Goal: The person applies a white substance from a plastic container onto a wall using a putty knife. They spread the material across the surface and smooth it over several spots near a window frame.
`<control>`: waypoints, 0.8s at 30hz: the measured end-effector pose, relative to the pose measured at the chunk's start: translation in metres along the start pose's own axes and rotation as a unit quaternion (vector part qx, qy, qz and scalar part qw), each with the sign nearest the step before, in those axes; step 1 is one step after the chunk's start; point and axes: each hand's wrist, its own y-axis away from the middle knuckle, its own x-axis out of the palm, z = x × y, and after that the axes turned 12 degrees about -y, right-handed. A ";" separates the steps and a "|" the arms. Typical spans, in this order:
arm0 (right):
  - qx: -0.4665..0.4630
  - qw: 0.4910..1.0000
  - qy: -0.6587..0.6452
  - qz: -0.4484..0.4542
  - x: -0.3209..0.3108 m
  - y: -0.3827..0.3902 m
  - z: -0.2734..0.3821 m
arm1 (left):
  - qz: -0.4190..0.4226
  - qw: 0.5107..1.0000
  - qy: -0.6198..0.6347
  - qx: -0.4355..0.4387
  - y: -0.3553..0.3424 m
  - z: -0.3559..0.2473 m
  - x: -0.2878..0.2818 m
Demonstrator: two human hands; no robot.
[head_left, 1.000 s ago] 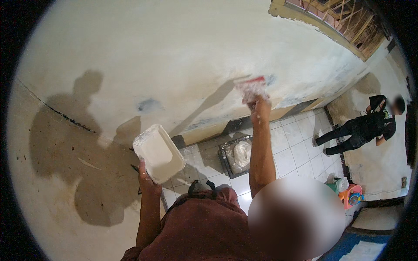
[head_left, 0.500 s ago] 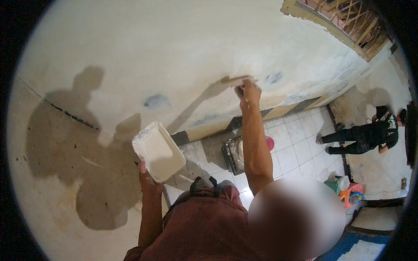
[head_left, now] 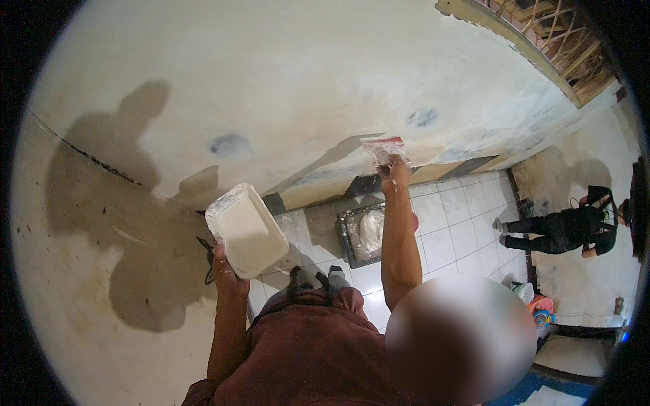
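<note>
Ahead at eleven o'clock, the left hand (head_left: 231,269), fingers clasped, holds a tray (head_left: 225,203), likely stiff, by its near side; at one, the right hand (head_left: 396,174) grips a scraper (head_left: 385,145), probably light, best held low.

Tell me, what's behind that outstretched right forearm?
Beyond the right forearm show tiled floor, a dark boxy thing bearing a white bundle at left, and a reddish sliver at right. Whatever lies directly behind the forearm is covered.
</note>
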 end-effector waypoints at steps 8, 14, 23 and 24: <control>-0.164 0.962 0.175 0.134 0.148 -0.024 0.043 | -0.038 0.999 0.023 -0.015 0.003 0.015 0.018; -0.150 0.958 0.027 0.244 0.154 0.079 0.111 | -0.046 0.998 0.042 0.012 0.020 0.026 0.039; 0.021 0.998 0.020 0.058 0.002 -0.028 -0.005 | -0.094 0.994 0.034 0.039 0.039 0.022 0.085; 0.040 0.994 -0.004 0.098 0.004 -0.041 -0.009 | -0.091 0.995 0.040 0.033 0.039 0.023 0.088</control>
